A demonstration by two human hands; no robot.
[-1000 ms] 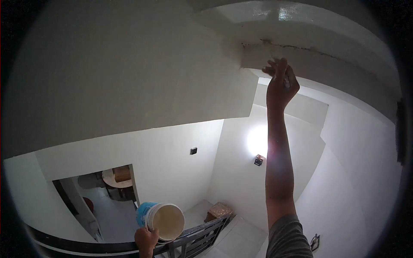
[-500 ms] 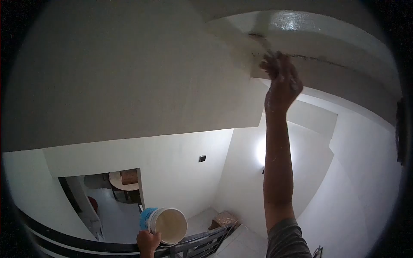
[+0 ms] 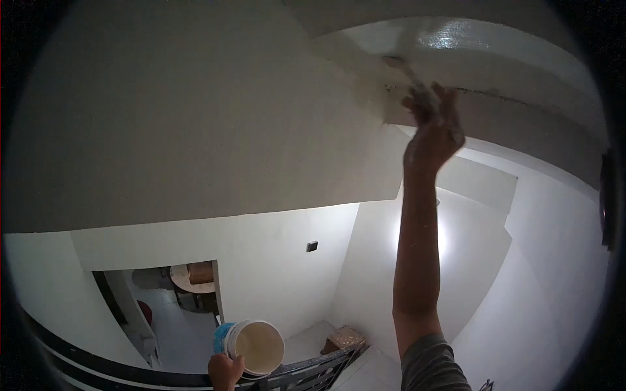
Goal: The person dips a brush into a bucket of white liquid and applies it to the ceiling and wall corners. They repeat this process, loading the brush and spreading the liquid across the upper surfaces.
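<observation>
My right hand [image 3: 433, 124] is raised high at the upper right, its fingers closed round a brush [image 3: 412, 77] whose tip meets the pale ceiling surface [image 3: 365, 72]. A glossy wet patch [image 3: 450, 34] shines just beyond the brush. Down at the bottom, my left hand [image 3: 226, 371] grips the rim and side of a white and blue bucket [image 3: 261, 348], which is tilted toward me and holds cream-coloured paint or a similar liquid.
A dark railing [image 3: 130, 375] runs along the bottom beneath the bucket. Below lie a doorway [image 3: 173, 319] with a round table [image 3: 186, 277], a box [image 3: 343, 339] on the floor, and a wall switch [image 3: 312, 246]. A dark object [image 3: 608, 202] stands at the right edge.
The brush and my right hand have shifted slightly right and down, and the fingers look more spread. My left hand still holds the bucket, and the whole view has shifted a little.
</observation>
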